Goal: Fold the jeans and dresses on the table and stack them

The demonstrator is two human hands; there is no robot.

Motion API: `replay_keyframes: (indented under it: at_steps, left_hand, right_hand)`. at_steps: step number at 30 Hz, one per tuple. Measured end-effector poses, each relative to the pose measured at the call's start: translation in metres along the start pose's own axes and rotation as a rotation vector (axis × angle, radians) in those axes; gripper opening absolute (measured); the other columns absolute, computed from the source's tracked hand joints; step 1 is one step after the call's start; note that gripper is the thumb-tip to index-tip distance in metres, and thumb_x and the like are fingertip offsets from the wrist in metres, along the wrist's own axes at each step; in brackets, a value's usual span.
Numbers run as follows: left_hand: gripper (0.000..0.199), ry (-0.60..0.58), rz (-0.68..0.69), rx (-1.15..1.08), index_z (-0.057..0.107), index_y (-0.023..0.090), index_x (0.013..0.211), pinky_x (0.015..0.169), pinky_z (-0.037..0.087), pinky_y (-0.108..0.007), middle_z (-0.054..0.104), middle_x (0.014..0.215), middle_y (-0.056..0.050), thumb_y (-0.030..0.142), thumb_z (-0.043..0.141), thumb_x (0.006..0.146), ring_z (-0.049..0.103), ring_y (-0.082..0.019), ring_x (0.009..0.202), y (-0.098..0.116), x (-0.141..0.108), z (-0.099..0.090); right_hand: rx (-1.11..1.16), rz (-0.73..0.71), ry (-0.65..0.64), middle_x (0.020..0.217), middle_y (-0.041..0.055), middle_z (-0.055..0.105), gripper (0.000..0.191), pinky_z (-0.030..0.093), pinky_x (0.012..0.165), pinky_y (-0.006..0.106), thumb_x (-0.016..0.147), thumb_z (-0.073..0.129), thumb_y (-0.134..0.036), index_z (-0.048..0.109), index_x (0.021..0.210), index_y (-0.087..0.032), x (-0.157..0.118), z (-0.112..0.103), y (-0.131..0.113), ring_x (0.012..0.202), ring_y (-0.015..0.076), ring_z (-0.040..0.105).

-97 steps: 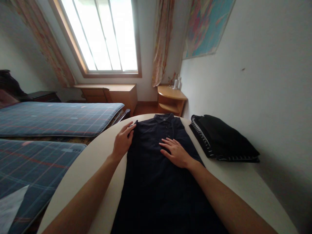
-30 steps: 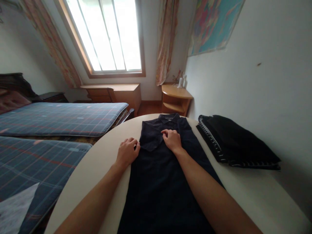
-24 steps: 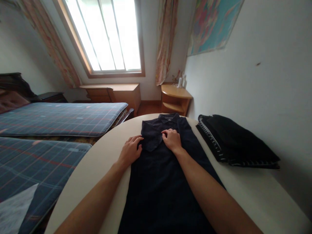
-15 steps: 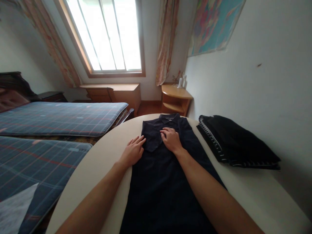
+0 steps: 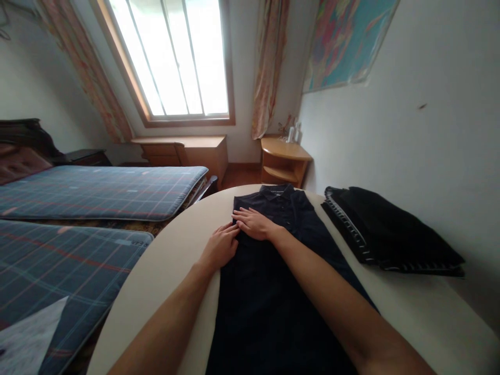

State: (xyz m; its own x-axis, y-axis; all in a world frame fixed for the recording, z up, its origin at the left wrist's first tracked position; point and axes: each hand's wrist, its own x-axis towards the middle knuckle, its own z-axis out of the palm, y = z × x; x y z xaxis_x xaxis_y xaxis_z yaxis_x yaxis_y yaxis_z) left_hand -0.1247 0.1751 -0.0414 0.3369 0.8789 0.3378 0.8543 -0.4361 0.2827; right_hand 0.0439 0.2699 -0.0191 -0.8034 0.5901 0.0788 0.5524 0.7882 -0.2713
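A dark navy collared shirt [image 5: 269,307] lies lengthwise on the pale round-ended table [image 5: 156,291], its collar at the far edge. At the shirt's left edge, near the shoulder, my left hand [image 5: 222,246] rests with its fingertips on the cloth. My right hand [image 5: 253,223] lies flat across the upper left of the shirt, fingers stretched toward the left edge. The fingertips of both hands nearly meet or touch there. Neither hand has anything gripped in it.
Folded black clothes [image 5: 390,229] are stacked on the table's right, beside the wall. Left of the table are plaid mattresses [image 5: 97,192] and a white sheet [image 5: 35,338]. A wooden corner shelf [image 5: 287,148] and a desk [image 5: 203,151] stand beyond.
My right hand has moved left across the shirt, beside my left hand. The folded flap at the upper left of the shirt no longer shows as before. The view has shifted slightly.
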Motion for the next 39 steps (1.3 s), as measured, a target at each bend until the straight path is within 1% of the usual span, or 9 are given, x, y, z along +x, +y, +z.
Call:
replay_keyframes:
  at_steps: [4,12,17,22,25,27,32,35,39]
  left_hand:
    - [0.051,0.002,-0.009,0.010,0.066,0.019,0.129,0.121,0.034,-0.043,0.062,0.140,-0.004,0.009,0.049,0.083,0.048,-0.024,0.138,0.002,0.000,-0.002]
    - [0.042,0.019,-0.116,-0.009,0.071,0.022,0.121,0.116,0.038,-0.039,0.063,0.138,-0.001,0.011,0.051,0.085,0.054,-0.022,0.132,0.007,0.000,-0.007]
    - [0.027,0.161,-0.369,0.138,0.072,0.022,0.107,0.095,0.049,-0.037,0.073,0.112,-0.005,0.023,0.051,0.091,0.064,-0.024,0.106,0.015,0.001,-0.015]
    - [0.029,0.131,-0.532,0.314,0.069,0.018,0.089,0.086,0.046,-0.045,0.072,0.092,-0.012,0.042,0.054,0.091,0.065,-0.032,0.096,0.025,-0.002,-0.017]
    - [0.028,0.088,-0.531,0.334,0.067,0.017,0.088,0.085,0.045,-0.044,0.072,0.090,-0.013,0.041,0.054,0.090,0.066,-0.033,0.096,0.033,-0.004,-0.017]
    - [0.023,0.068,-0.525,0.293,0.066,0.017,0.092,0.084,0.044,-0.041,0.073,0.090,-0.012,0.037,0.055,0.091,0.067,-0.031,0.094,0.038,-0.005,-0.018]
    - [0.013,0.094,-0.500,0.171,0.063,0.021,0.101,0.079,0.044,-0.034,0.073,0.093,-0.006,0.030,0.056,0.094,0.070,-0.025,0.089,0.049,-0.006,-0.019]
    - [0.012,0.108,-0.458,0.137,0.062,0.023,0.101,0.075,0.044,-0.032,0.074,0.099,-0.003,0.031,0.057,0.094,0.070,-0.024,0.088,0.052,-0.006,-0.020]
    - [0.011,0.111,-0.440,0.099,0.063,0.025,0.103,0.070,0.044,-0.030,0.074,0.103,-0.001,0.032,0.058,0.095,0.070,-0.023,0.089,0.055,-0.006,-0.022]
  right_hand:
    - [-0.005,0.189,-0.061,0.165,0.0013,0.022,0.057,0.013,0.123,0.050,0.104,0.023,-0.042,0.033,0.157,-0.023,0.026,0.003,0.004,0.153,0.0244,0.015]
    - [-0.004,0.439,0.024,0.167,0.0028,0.016,0.060,0.007,0.121,0.057,0.103,0.023,-0.045,0.024,0.159,-0.024,0.058,0.011,0.015,0.153,0.0289,0.012]
    - [-0.018,0.450,0.108,0.165,0.0056,0.026,0.059,0.010,0.122,0.053,0.104,0.028,-0.047,0.034,0.156,-0.021,0.055,0.006,0.009,0.152,0.0285,0.017]
    - [-0.043,0.460,0.236,0.144,0.0142,0.055,0.047,0.030,0.114,0.042,0.104,0.031,-0.042,0.060,0.132,-0.018,0.041,-0.004,-0.014,0.136,0.0272,0.044]
    - [-0.021,0.513,0.231,0.129,0.0136,0.064,0.041,0.042,0.102,0.039,0.102,0.037,-0.043,0.066,0.118,-0.020,0.035,-0.008,-0.027,0.120,0.0269,0.059]
    - [0.004,0.559,0.212,0.126,0.0128,0.066,0.040,0.047,0.095,0.036,0.099,0.043,-0.049,0.065,0.119,-0.021,0.033,-0.012,-0.033,0.114,0.0268,0.063]
    - [0.068,0.688,0.133,0.126,0.0168,0.068,0.070,0.051,0.091,0.038,0.081,0.065,-0.064,0.056,0.131,-0.017,0.033,-0.022,-0.037,0.115,0.0319,0.065]
    - [0.092,0.730,0.098,0.127,0.0172,0.067,0.071,0.052,0.092,0.037,0.075,0.076,-0.052,0.055,0.133,-0.016,0.035,-0.026,-0.037,0.117,0.0318,0.065]
    - [0.110,0.751,0.107,0.125,0.0172,0.069,0.057,0.052,0.092,0.035,0.076,0.076,-0.029,0.060,0.129,-0.016,0.036,-0.024,-0.033,0.116,0.0306,0.066]
